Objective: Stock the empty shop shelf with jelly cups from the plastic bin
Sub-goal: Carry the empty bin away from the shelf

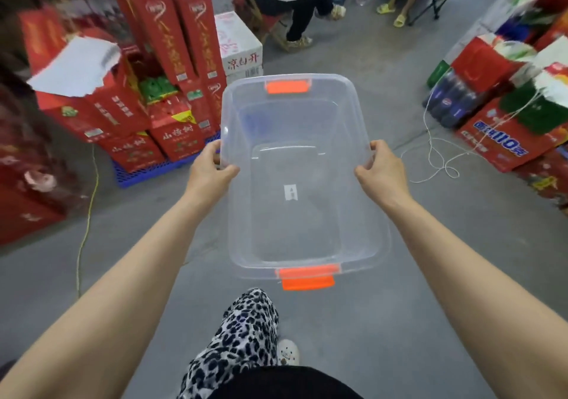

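**Both hands curled over the bin's long rims**

Left hand point(212, 168) grips the left rim and my right hand point(379, 168) grips the right rim. On each side the thumb lies over the lip on the inside and the fingers wrap underneath. Between them I hold the plastic bin point(301, 223) out in front of me, off the floor, at about waist height, with its short ends pointing away from me and toward me.

It is clear and rectangular with rounded corners, and the grey floor point(399, 291) shows through its bottom. A small white label point(291, 191) sits near the middle of its base. An orange latch point(287, 86) marks the far end and a second orange latch point(307, 277) the near end, just above my leopard-print trouser leg point(242, 337).

Bare concrete runs ahead as an aisle. On its left edge red cartons point(172, 60) are stacked on a blue pallet point(144, 174), close to the bin's far left corner. On the right edge stand more packed goods point(507, 128), with a white cord point(436, 159) looping out across the floor. At the far end of the aisle people sit on chairs.
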